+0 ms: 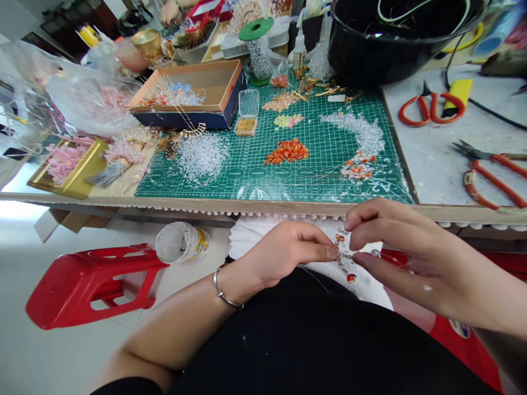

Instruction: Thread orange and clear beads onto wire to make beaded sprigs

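A thin wire strand of orange and clear glass beads [342, 257] sits between the fingers of the left hand [284, 255] and right hand [395, 241]. Both sets of fingers are closed, pinching it from either side.

The fingers [362, 241] of the right hand [395, 247] and the left hand [284, 252] hide parts of the beaded strand [343, 258]; its thread is too fine to follow between the beads. The top edge cuts off the black basin [391, 38], and the right edge cuts off the orange-handled shears [494, 181]. Pink items inside the crumpled plastic bag [90, 93] are blurred.
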{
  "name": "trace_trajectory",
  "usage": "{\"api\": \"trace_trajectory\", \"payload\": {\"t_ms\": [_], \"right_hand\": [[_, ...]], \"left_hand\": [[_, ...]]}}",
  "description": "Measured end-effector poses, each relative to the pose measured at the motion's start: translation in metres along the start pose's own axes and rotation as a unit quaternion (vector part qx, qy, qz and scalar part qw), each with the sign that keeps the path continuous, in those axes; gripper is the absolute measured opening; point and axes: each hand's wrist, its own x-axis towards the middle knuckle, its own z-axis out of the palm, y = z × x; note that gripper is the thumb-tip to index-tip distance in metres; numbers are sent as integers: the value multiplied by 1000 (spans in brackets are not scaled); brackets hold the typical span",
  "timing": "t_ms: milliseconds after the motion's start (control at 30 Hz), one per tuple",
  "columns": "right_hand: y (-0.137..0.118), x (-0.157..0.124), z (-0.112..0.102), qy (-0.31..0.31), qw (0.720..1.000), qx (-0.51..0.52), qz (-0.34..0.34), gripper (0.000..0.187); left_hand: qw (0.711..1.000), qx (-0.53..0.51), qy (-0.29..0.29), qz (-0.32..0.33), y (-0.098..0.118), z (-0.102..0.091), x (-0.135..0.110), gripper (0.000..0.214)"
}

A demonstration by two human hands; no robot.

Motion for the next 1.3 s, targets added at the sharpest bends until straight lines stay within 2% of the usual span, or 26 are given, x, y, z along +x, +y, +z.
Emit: {"api": "trace_trajectory", "payload": {"t_ms": [167, 233, 300, 367, 467, 567, 633, 700, 800, 833, 900, 1000, 1133, 1200, 1300], "right_hand": [[-5, 1, 1, -42, 986, -91, -132, 36], [-4, 2, 6, -47, 980, -114, -154, 39], [-2, 2, 12, -33, 979, -126, -158, 34], [0, 2, 16, -22, 982, -115, -147, 24], [0, 2, 19, -53, 991, -64, -103, 11], [0, 2, 19, -51, 997, 34, -56, 14], [2, 1, 19, -17, 995, 96, -20, 16], [6, -1, 21, -2, 983, 179, 51, 12], [13, -6, 26, -19, 928, 335, 164, 12], [14, -8, 27, -24, 914, 363, 177, 12], [15, -11, 29, -26, 907, 379, 180, 11], [9, -11, 25, -15, 919, 351, 177, 6], [0, -6, 16, 16, 960, 245, 134, 5], [2, -3, 10, 35, 975, 196, 103, 8], [14, 2, -2, 87, 989, 102, 56, 8]], "left_hand": [[1000, 22, -14, -5, 0, 1, -1, 15], [999, 32, -18, -7, 0, 1, -1, 16], [999, 27, -14, -14, -2, 1, -1, 18], [999, 24, -10, -19, -3, 0, -1, 21], [999, 22, -4, -27, -5, 0, 0, 25], [1000, 20, -4, -22, -4, 0, 0, 28], [998, 56, -5, 1, -2, 2, -2, 26], [989, 145, 2, 35, 2, 3, -5, 22], [940, 323, 16, 109, 8, 5, -12, 20], [917, 375, 16, 138, 9, 5, -13, 22], [867, 459, 14, 194, 11, 4, -15, 26], [797, 547, 22, 253, 13, 2, -15, 28], [712, 627, 30, 315, 16, 0, -13, 32], [653, 663, 48, 362, 18, -3, -11, 30], [563, 700, 109, 426, 23, -13, -8, 24]]}}
